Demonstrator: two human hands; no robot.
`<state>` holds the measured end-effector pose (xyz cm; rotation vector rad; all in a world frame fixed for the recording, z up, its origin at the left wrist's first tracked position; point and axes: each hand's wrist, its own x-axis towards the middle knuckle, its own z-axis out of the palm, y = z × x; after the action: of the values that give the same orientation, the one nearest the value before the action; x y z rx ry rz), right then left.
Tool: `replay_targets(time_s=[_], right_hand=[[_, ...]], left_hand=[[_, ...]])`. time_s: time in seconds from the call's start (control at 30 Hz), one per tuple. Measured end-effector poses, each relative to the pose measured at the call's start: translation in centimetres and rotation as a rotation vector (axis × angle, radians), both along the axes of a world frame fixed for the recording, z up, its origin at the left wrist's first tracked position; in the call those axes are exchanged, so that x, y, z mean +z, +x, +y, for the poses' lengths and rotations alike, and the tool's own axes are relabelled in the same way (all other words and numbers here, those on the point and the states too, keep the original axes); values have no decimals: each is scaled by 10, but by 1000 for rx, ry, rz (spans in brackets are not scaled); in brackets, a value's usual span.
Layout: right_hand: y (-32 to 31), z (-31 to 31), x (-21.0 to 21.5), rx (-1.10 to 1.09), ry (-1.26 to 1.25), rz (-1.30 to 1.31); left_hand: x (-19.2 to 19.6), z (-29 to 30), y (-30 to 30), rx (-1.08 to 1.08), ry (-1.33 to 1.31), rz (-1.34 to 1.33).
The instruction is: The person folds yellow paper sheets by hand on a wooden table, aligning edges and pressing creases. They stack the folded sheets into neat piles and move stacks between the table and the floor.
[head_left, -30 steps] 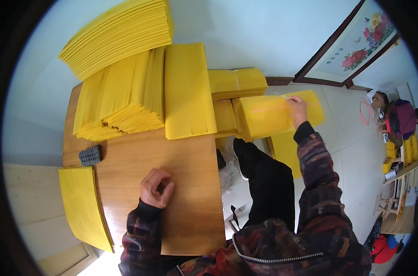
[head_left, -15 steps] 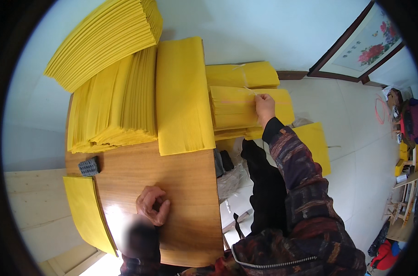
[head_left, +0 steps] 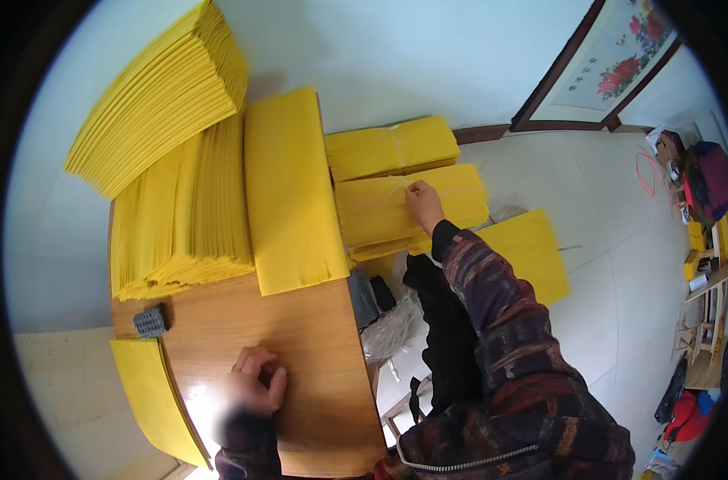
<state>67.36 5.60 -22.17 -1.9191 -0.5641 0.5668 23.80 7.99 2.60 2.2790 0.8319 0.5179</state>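
Note:
My right hand (head_left: 422, 204) reaches out to the right of the table and pinches the thin string on a tied bundle of yellow paper (head_left: 460, 200). A second tied bundle (head_left: 392, 146) lies just beyond it, and a loose yellow sheet (head_left: 528, 248) rests on the floor beside my arm. My left hand (head_left: 256, 378) lies on the wooden table (head_left: 316, 376), fingers curled, holding nothing. A long stack of yellow sheets (head_left: 292, 192) sits on the table ahead of it.
Tall piles of yellow paper (head_left: 180, 216) fill the table's far left, with another stack (head_left: 160, 96) leaning above them. A small grey block (head_left: 149, 322) and a yellow sheet (head_left: 148, 396) lie at the left edge. A framed flower picture (head_left: 612, 60) leans against the wall.
My right hand has moved left from the loose sheet on the floor to the tied bundle and taken hold of its string. My left hand has stayed on the table.

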Motion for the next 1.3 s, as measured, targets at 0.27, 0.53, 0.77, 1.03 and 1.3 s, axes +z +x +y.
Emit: replay_targets(time_s=[0.27,0.53,0.77,1.03,1.3], right_hand=[[-11,-3,-9,13,-77,-167],[-3,-8,4,216,-200,-253],[0,-6,20,-27,133,469],[-2,-14,9,157,-21,256],[51,51,68,339,-230,-628]], left_hand=[[-2,2,-2,-9,8,14],[-4,1,1,-5,15,-36],[-7,1,1,9,56,4],[-7,0,4,13,87,22],[-3,3,4,-36,115,57]])
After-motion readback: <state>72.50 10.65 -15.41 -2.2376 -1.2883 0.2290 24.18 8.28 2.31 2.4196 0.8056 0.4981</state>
